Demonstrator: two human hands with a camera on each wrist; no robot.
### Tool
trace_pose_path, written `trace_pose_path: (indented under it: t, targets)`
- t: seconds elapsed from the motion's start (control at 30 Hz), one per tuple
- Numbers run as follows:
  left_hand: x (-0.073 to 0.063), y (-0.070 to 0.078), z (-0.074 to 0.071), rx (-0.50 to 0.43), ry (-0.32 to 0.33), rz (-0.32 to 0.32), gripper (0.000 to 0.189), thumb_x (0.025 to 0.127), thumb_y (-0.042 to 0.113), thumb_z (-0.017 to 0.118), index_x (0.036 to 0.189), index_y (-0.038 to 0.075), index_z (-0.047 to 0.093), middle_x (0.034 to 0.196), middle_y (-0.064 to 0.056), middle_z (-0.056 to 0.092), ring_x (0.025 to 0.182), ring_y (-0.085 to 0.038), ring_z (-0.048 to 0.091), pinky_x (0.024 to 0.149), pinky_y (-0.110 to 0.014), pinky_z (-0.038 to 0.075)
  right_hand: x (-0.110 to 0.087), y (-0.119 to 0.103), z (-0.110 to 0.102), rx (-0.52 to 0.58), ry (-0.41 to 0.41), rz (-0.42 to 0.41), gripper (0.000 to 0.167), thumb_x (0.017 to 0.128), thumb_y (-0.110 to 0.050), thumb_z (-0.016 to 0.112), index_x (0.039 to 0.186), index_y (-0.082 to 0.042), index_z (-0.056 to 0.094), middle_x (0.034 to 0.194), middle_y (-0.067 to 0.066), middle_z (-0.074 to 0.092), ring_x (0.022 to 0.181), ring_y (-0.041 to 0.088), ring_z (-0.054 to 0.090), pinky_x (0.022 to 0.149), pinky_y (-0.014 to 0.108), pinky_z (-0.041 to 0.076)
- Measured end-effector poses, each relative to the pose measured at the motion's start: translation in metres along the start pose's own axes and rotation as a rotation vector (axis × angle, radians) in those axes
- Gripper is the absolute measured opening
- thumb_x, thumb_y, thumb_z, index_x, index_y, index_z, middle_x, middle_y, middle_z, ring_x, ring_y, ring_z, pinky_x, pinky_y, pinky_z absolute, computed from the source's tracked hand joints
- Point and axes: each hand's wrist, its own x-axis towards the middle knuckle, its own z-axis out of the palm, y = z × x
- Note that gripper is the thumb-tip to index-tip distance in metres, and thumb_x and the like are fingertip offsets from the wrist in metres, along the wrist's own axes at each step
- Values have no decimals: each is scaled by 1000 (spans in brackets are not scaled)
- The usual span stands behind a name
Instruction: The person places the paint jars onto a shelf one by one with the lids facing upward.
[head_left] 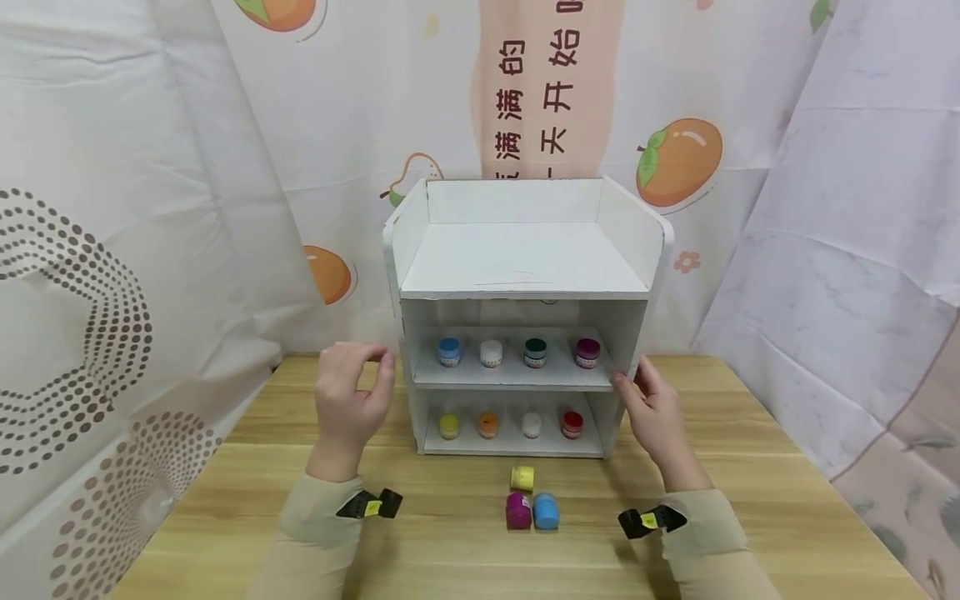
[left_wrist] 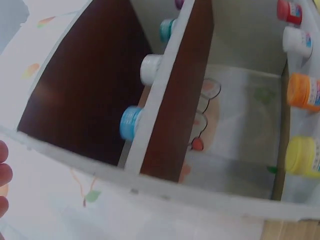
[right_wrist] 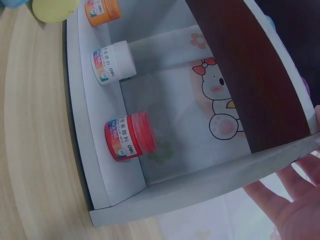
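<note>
A white two-tier shelf (head_left: 525, 260) stands upright on the table, with small paint jars on both levels. My right hand (head_left: 654, 408) grips its right side panel, thumb at the front edge and fingers round the outer side. Beside the left panel, my left hand (head_left: 351, 396) is raised with loosely bent fingers and holds nothing; a small gap shows between it and the shelf. The upper level carries a blue jar (head_left: 449, 352), a white jar (head_left: 491, 353), a dark green jar (head_left: 536, 352) and a purple jar (head_left: 587, 352).
Lower down stand a yellow jar (head_left: 449, 426), an orange jar (head_left: 488, 424), a white jar (head_left: 532, 425) and a red jar (right_wrist: 130, 136). In front, a yellow jar (head_left: 522, 477), a purple jar (head_left: 518, 510) and a blue jar (head_left: 546, 511) lie on the wooden table (head_left: 442, 550). A patterned curtain (head_left: 360, 100) hangs behind.
</note>
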Motion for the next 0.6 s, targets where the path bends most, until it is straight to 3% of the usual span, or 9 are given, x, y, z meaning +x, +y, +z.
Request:
trace_pose_path:
  t: [0.13,0.23,0.4,0.6]
  targets:
    - [1,-8,-8,30,20,-28,15,89,10,63,85,-3,71,77,-14,68,66,-36,58,64,-45,37,0,0,0,-14,2,-4,49,104,-18,60,152,-12,48,140,19,58,131,32,52,91,14,45]
    - [0,-15,-16,65,-44,-101,18,90,14,64,89,-3,70,80,-14,68,71,-36,58,67,-45,37,1,0,0,-15,1,-4,49,104,-16,60,151,-11,49,140,19,58,132,34,52,91,13,45]
    - [-6,-23,-29,138,-303,-318,21,90,19,72,99,0,71,95,-14,70,88,-35,60,73,-46,40,0,-1,0,-9,-3,15,50,104,-15,60,152,-9,47,142,20,57,133,36,51,91,14,45]
    - [-14,-30,-37,215,-572,-539,30,94,26,73,110,1,71,112,-17,67,104,-39,58,90,-60,40,0,0,-1,-13,-1,13,51,104,-16,61,153,-9,46,142,20,57,132,36,51,92,15,44]
